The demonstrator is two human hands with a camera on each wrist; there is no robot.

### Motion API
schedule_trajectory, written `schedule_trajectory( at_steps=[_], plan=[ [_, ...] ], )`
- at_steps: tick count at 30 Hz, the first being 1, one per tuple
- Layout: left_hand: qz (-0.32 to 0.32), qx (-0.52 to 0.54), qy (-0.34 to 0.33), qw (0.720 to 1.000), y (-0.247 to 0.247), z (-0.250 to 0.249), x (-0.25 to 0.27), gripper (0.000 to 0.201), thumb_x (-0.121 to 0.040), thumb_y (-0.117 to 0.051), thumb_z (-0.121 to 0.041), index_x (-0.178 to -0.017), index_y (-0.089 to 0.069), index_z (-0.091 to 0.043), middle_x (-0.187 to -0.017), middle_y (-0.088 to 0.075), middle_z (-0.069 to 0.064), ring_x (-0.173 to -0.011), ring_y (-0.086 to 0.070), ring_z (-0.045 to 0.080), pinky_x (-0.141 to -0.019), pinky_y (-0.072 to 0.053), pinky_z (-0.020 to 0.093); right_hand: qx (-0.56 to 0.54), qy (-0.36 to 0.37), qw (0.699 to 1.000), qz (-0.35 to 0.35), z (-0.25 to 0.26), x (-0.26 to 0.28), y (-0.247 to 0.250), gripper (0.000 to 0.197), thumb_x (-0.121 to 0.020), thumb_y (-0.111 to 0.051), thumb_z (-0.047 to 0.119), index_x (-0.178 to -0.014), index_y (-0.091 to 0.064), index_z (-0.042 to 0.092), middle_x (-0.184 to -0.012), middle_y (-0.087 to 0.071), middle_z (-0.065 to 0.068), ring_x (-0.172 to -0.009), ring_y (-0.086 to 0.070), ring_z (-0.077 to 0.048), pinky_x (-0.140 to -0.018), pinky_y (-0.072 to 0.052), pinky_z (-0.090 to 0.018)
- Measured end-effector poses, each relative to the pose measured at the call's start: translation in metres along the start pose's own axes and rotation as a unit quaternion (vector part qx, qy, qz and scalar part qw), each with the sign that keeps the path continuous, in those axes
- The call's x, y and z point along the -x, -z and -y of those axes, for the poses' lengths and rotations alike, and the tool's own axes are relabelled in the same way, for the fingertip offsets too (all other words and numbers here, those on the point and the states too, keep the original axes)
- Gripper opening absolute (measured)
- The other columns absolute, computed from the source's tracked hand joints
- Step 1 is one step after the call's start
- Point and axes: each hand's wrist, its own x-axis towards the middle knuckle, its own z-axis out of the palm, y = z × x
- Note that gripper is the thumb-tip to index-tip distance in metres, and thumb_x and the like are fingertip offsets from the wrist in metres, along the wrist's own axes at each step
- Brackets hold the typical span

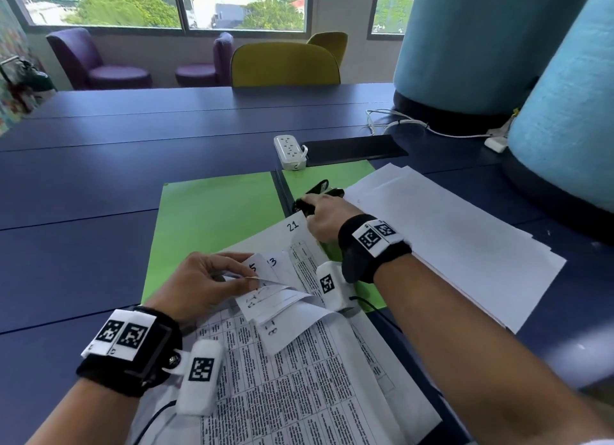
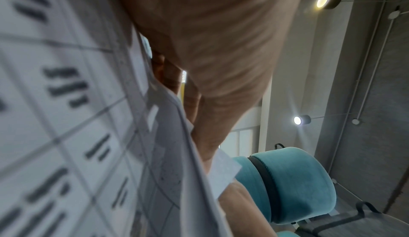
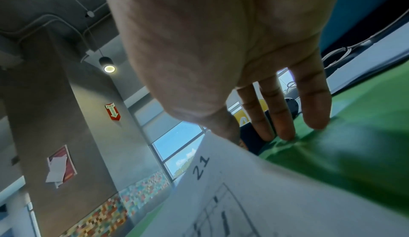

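Several printed pages (image 1: 299, 378) lie in a loose stack under and between our hands, fanned so that their hand-numbered corners (image 1: 265, 266) show. Our left hand (image 1: 199, 285) pinches a few of those corners between thumb and fingertips and curls them up off the stack. The left wrist view shows the same paper bent close against the palm. The sheet marked 21 (image 1: 292, 227) runs up to our right hand (image 1: 327, 222), whose thumb seems to sit at its edge. That hand is spread, its fingers (image 3: 314, 111) straight, with the tips down on the green sheet (image 1: 216, 218) and against a black tool (image 1: 315, 193) just beyond them. It may be a stapler, but we cannot tell, and nothing is closed round it. We judge the pages light, thin and limp. They will likely slide over one another, droop if lifted by one corner, and crease under a hard pinch. We would take them at the numbered corner, thumb on top and fingers beneath, while the other hand lies flat to keep the rest from shifting. The tool looks rigid and small enough to grasp round its body. Blank sheets (image 1: 448, 232) lie right of the right hand, a power strip (image 1: 289, 152) beyond its fingertips, and bare blue table (image 1: 99, 178) left of the left hand.
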Motion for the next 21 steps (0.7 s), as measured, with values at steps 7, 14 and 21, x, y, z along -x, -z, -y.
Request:
schedule_trajectory(
  at_steps=[7,14,21],
  plan=[
    [0.006,0.005,0.005,1.000,0.000,0.001,-0.002,0.019,-0.060,-0.083,-0.024,-0.078,-0.083,-0.018,-0.109,-0.074,-0.019,-0.099,-0.071,0.005,-0.079,-0.057,0.020,-0.009,0.029,0.999,-0.018,-0.003,0.020,0.000,0.051,-0.100,-0.043,0.024,-0.151,-0.037,0.026,-0.151,-0.046,-0.005,-0.134,-0.045,-0.027,-0.111,-0.037,-0.039],
    [-0.003,0.021,0.012,1.000,0.000,0.005,-0.005,0.017,-0.063,-0.085,-0.024,-0.079,-0.083,-0.019,-0.111,-0.075,-0.016,-0.102,-0.072,0.007,-0.084,-0.056,0.021,-0.052,0.113,0.969,-0.214,0.017,0.050,0.009,0.031,-0.094,-0.058,0.036,-0.122,-0.062,0.023,-0.113,-0.069,0.000,-0.103,-0.062,-0.021,-0.091,-0.050,-0.037],
    [0.018,-0.013,0.024,0.999,0.001,0.003,-0.005,0.018,-0.074,-0.079,-0.033,-0.085,-0.082,-0.018,-0.118,-0.070,-0.015,-0.103,-0.070,0.006,-0.089,-0.056,0.023,-0.088,0.206,0.969,0.109,0.005,0.102,0.001,0.054,-0.073,-0.082,0.046,-0.122,-0.060,0.039,-0.124,-0.056,0.023,-0.102,-0.052,0.010,-0.082,-0.044,-0.017]
  ],
)
